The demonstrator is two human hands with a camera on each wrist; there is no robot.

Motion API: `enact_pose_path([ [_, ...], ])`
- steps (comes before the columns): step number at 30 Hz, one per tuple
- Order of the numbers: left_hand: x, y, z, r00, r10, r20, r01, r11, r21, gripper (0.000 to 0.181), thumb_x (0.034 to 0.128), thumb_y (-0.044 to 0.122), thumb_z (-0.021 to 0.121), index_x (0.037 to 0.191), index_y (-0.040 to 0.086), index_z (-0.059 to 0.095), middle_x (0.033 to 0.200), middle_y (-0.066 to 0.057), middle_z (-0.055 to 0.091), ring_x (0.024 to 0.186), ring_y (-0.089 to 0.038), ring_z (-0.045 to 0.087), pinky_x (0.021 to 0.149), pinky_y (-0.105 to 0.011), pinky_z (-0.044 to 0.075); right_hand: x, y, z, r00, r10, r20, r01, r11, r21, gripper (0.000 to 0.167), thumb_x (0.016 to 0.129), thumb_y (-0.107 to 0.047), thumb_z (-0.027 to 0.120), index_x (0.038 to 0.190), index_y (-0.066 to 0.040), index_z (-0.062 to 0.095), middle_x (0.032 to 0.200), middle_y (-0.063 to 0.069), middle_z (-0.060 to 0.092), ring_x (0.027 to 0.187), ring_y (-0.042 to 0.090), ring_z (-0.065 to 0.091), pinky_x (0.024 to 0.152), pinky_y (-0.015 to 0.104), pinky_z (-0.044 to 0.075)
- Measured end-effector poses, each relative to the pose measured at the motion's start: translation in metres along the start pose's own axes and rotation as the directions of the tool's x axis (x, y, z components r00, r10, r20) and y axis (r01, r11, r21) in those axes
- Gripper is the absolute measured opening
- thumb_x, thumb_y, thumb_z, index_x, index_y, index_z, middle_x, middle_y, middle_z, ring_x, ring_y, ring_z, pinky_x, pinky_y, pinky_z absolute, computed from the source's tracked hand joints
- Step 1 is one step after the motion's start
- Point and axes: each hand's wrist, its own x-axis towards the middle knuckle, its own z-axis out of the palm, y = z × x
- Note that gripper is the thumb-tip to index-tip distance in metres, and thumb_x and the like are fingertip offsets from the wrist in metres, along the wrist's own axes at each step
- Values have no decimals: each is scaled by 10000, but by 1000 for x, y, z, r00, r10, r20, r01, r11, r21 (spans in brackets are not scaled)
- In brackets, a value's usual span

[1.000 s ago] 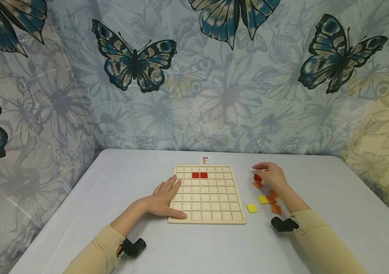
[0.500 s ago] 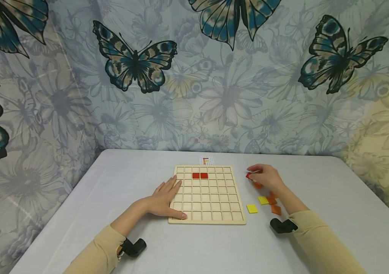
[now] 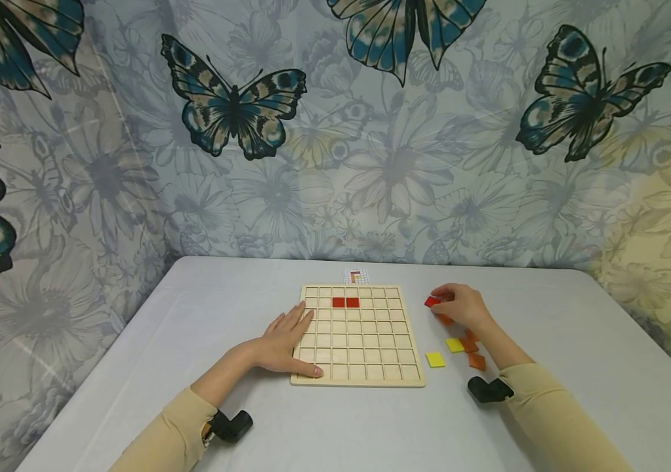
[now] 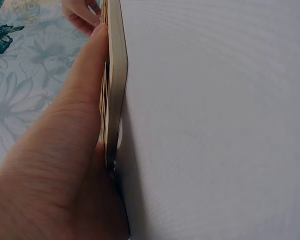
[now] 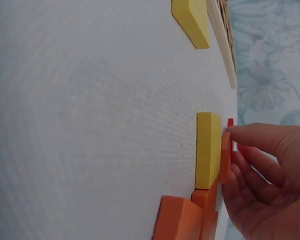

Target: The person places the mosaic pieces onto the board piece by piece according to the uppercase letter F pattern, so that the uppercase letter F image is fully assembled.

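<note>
My left hand (image 3: 281, 342) lies spread over the left edge of a pale wooden grid board (image 3: 365, 341), its thumb on the near corner. Two red square tiles (image 3: 345, 302) sit side by side in the board's second row. Right of the board, my right hand (image 3: 462, 305) pinches another red tile (image 3: 431, 301) between thumb and fingers. In the right wrist view that red tile (image 5: 231, 122) is mostly hidden behind the thumb and an orange tile (image 5: 225, 157). The left wrist view shows the board's side edge (image 4: 118, 65) under my left thumb.
Two yellow tiles (image 3: 454, 345) and several orange tiles (image 3: 477, 362) lie on the white table, nearer me than the right hand. Behind the board is a small printed grid card (image 3: 356, 276). A floral cloth with butterflies (image 3: 233, 111) hangs behind the table.
My right hand has shifted slightly left, bringing the red tile with it away from the orange one, then stayed almost still. The left hand and board have not moved.
</note>
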Motion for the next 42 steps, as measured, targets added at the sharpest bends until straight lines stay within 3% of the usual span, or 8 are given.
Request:
enact_pose_path([
  [4,-1,2,-2,1000,14,1,-14,1000,-7,1204,780,715,637,1559,9,49,1613,-190,-84,1482,-298,-82,1164,-509,-13,0,1,0,1000,-12,-10,12,1000,-2,358,865,-137,711,1162,49,641,1047,207,661,874,286,600,760,382,524],
  [12,0,-2,1,1000,-1,4,1,1000,-8,1232,757,760,614,1569,64,2,1617,-128,-130,1477,-227,-124,1166,-459,-49,1,2,4,999,-23,-42,23,1000,-2,348,865,-162,729,1140,39,657,1016,187,680,892,290,612,775,391,536],
  [17,1,-3,2,1000,-3,5,3,1000,-9,1231,758,764,608,1569,69,-5,1616,-118,-138,1476,-219,-125,1166,-461,-46,0,-2,7,998,-17,-55,18,1000,23,351,855,-186,743,1128,22,670,986,158,696,859,267,622,703,321,534],
  [22,1,-4,3,1000,-4,4,5,1000,-11,1231,758,765,606,1569,73,-8,1616,-113,-140,1476,-217,-125,1166,-461,-45,0,-8,9,999,8,-34,-5,997,71,377,855,-203,751,1158,5,668,1021,144,697,883,250,614,645,241,506],
  [30,2,-5,4,1000,0,-4,0,1000,1,1227,758,762,610,1570,72,1,1619,-116,-129,1478,-222,-119,1167,-461,-39,2,-19,13,1000,1,4,-1,992,125,441,837,-264,780,1190,-25,666,1058,123,703,821,218,594,588,285,468],
  [38,-1,0,-1,1000,25,-7,-25,999,-19,1216,774,732,627,1561,16,37,1612,-188,-93,1482,-298,-84,1161,-520,-12,1,-35,21,999,-43,12,41,991,126,422,845,-285,771,1167,-28,681,1001,76,718,941,238,636,760,340,493],
  [42,-2,2,-2,1000,29,-9,-29,999,-16,1205,782,727,623,1558,4,50,1611,-199,-79,1483,-309,-71,1160,-525,-3,1,-43,25,998,-65,14,62,988,138,416,833,-277,781,1153,-28,689,971,60,718,930,230,642,759,330,494],
])
